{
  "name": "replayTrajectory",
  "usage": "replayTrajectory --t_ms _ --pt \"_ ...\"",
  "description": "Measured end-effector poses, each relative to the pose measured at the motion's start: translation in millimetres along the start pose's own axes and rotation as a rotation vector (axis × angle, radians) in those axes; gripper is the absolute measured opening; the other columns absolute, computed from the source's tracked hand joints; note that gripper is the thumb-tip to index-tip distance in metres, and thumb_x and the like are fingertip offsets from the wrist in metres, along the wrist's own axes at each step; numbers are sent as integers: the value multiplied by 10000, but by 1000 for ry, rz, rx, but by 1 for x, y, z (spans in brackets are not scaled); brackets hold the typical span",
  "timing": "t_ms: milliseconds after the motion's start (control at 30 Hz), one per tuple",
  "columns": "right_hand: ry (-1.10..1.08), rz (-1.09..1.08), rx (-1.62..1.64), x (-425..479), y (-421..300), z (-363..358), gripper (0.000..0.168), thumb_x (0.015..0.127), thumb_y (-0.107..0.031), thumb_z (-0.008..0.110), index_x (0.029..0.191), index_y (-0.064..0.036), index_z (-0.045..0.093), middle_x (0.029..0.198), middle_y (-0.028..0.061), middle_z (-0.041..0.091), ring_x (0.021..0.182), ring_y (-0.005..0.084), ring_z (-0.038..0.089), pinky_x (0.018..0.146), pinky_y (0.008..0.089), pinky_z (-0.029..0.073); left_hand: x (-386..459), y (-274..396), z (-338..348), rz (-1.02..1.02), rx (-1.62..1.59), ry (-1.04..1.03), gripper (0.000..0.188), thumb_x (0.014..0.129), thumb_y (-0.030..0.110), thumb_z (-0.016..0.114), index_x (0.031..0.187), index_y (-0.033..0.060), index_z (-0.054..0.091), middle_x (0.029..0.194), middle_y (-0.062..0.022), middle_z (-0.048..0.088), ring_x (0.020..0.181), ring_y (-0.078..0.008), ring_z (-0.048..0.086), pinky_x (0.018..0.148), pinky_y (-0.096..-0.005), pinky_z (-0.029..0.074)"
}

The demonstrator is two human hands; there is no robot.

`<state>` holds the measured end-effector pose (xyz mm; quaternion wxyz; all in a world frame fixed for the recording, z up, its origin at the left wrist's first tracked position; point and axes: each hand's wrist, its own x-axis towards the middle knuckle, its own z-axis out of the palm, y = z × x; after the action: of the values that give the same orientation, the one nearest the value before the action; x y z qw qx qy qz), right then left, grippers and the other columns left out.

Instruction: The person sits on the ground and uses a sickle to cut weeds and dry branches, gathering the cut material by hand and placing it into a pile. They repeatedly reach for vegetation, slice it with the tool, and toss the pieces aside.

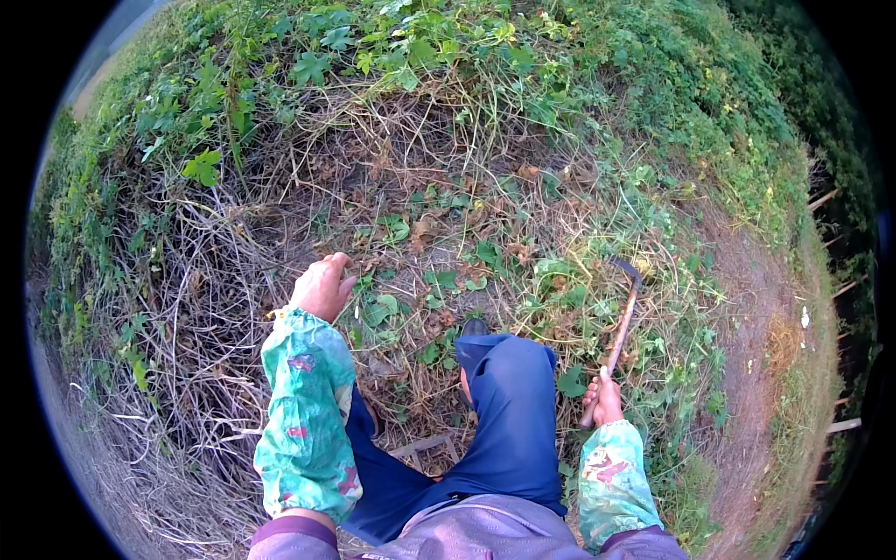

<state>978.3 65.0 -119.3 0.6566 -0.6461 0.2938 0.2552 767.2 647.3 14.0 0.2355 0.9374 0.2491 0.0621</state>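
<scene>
My right hand (603, 402) grips the wooden handle of a sickle (621, 325). Its dark curved blade lies among cut green vines (574, 280) in front of me on the right. My left hand (323, 288) hangs over dry stems and fallen leaves, fingers loosely bent and thumb apart, with nothing visible in it. Green patterned sleeve covers (308, 413) reach over both forearms. Between the hands, broad green leaves (381, 309) and brown withered ones are scattered on the soil.
Dry, tangled stems (210, 301) are heaped at the left. Leafy green vines (434, 49) grow across the far side. A bare dirt path (752, 350) runs along the right. A small wooden frame (423, 446) shows between my legs in blue trousers (514, 413).
</scene>
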Motion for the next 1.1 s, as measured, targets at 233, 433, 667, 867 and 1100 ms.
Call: replayTrajectory --t_ms 233,433,667,867,1100 --pt "297 -981 -506 -74 -60 91 246 985 -246 630 995 -4 586 655 26 521 472 101 481 434 302 373 -8 0 -8 -34 -2 -15 285 882 208 696 1114 67 607 1068 -152 672 1017 -368 658 855 -476 536" --pt "-148 -938 -416 -83 -138 216 264 968 -245 665 855 -54 523 594 -27 485 434 71 465 388 256 363 -1 19 -12 41 -83 110 270 885 159 684 1118 51 602 1010 -167 658 931 -374 655 809 -460 522" --pt "-305 -840 -318 -35 -238 445 285 950 -286 695 857 -52 561 646 -4 531 470 102 511 410 274 430 2 32 -11 5 -33 -53 291 888 186 692 1118 40 590 1068 -169 657 993 -395 650 826 -494 534" --pt "-171 -801 -492 14 -270 578 274 915 -251 696 829 -18 580 647 34 566 495 141 556 429 306 452 9 36 -15 11 -63 -42 289 884 176 691 1112 37 582 1029 -177 645 951 -403 650 792 -495 536" --pt "-677 -207 -272 27 -119 531 280 990 -327 623 883 -102 496 653 -12 469 515 103 440 475 292 418 10 29 -19 21 -67 1 283 887 176 688 1106 39 572 1027 -176 636 942 -403 646 784 -498 529"
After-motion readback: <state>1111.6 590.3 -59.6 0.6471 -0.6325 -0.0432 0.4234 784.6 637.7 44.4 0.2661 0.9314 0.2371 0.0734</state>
